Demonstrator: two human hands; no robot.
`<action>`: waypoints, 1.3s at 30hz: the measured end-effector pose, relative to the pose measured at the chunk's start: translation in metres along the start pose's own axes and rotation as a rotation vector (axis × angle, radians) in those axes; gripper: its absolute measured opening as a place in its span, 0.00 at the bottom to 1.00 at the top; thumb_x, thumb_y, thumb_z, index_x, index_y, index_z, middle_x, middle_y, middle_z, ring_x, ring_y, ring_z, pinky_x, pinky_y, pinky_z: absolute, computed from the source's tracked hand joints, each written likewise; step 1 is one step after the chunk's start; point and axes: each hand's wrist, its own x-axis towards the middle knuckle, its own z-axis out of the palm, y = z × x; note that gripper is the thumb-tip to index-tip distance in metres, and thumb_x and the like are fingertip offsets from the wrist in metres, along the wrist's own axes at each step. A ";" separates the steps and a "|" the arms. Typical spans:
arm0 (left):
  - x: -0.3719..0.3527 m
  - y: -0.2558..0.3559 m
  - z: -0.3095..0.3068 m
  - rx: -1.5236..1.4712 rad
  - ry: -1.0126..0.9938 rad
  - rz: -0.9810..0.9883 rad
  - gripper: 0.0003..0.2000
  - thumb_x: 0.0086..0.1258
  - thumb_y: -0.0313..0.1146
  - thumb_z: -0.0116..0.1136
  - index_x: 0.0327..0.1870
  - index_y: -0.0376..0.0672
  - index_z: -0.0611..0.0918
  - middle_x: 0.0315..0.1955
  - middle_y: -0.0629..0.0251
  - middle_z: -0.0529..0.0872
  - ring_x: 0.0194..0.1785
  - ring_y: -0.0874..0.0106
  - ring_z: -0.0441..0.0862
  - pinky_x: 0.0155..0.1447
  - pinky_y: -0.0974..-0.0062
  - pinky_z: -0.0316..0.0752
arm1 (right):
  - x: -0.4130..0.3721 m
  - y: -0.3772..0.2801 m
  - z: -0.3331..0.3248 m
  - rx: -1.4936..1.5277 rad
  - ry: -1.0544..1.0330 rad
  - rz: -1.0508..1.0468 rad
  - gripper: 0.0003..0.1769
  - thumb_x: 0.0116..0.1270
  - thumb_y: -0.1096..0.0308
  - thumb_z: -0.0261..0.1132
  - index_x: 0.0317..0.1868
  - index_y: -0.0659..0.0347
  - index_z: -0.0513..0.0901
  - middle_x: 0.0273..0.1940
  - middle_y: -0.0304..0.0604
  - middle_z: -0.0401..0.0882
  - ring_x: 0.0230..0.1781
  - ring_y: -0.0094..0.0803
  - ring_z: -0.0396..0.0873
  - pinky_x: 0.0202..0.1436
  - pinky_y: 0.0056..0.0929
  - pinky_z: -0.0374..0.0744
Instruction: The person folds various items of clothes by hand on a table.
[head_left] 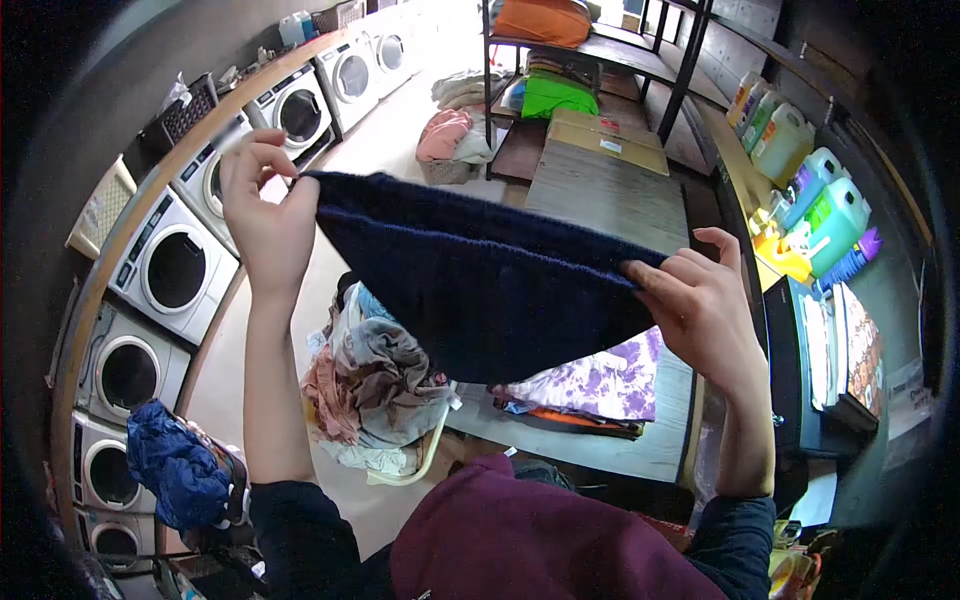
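A dark navy cloth (470, 280) hangs stretched between my two raised hands, its top edge sloping down to the right and its lower part sagging. My left hand (275, 200) pinches the upper left corner between thumb and fingers. At the right end, my right hand (695, 290) grips the other corner. Behind and below the cloth, a purple and white patterned cloth (610, 385) lies on a stack of folded fabric on the grey table (610, 205). Left of the table stands a basket (432, 450) heaped with crumpled laundry (385, 370).
Washing machines (175, 265) line the left wall. A blue bundle (175, 465) sits at lower left. Shelves with an orange cloth (540, 20) and a green cloth (558, 95) stand behind. Detergent jugs (840, 220) are at right; another laundry pile (445, 135) is farther back.
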 end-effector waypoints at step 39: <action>-0.211 -0.110 0.222 -0.444 -0.885 -0.843 0.26 0.75 0.55 0.50 0.50 0.38 0.85 0.39 0.64 0.84 0.38 0.70 0.79 0.45 0.73 0.74 | -0.084 -0.039 0.080 1.053 -0.141 0.322 0.24 0.61 0.74 0.68 0.58 0.65 0.74 0.53 0.54 0.82 0.50 0.48 0.83 0.52 0.38 0.81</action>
